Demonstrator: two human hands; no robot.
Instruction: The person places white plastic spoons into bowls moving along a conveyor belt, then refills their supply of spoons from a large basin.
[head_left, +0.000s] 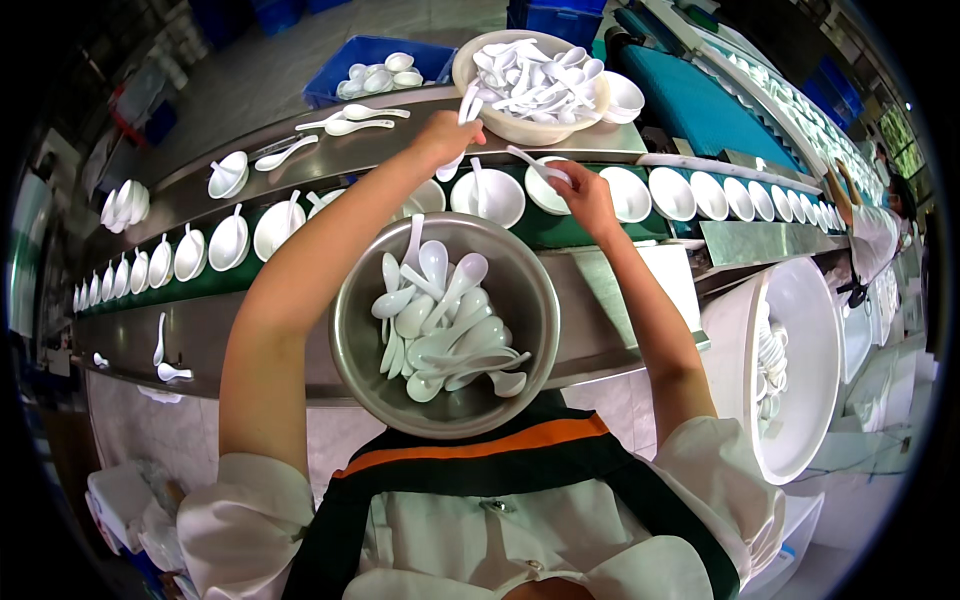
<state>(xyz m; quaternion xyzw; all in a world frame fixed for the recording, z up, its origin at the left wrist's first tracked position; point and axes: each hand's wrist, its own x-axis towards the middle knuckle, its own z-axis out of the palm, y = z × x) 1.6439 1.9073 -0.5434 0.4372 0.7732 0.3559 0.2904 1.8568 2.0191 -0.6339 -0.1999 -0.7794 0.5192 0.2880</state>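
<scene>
My left hand (444, 139) is closed around several white spoons (470, 107), above the far side of the green conveyor belt (536, 234). Between the fingers of my right hand (587, 196) is a single white spoon (538, 166), held over a white bowl (550, 196) on the belt. Just left of that bowl, another white bowl (502, 199) has a spoon standing in it. A stainless steel basin (536, 360) in front of my body holds a heap of white spoons (450, 322).
A cream tub (469, 64) piled with spoons stands beyond the belt, beside a blue crate (319, 86) of spoons or small bowls. Loose spoons (360, 127) lie on the metal ledge. A large white tub (810, 375) is at right. Another person (874, 232) works farther along.
</scene>
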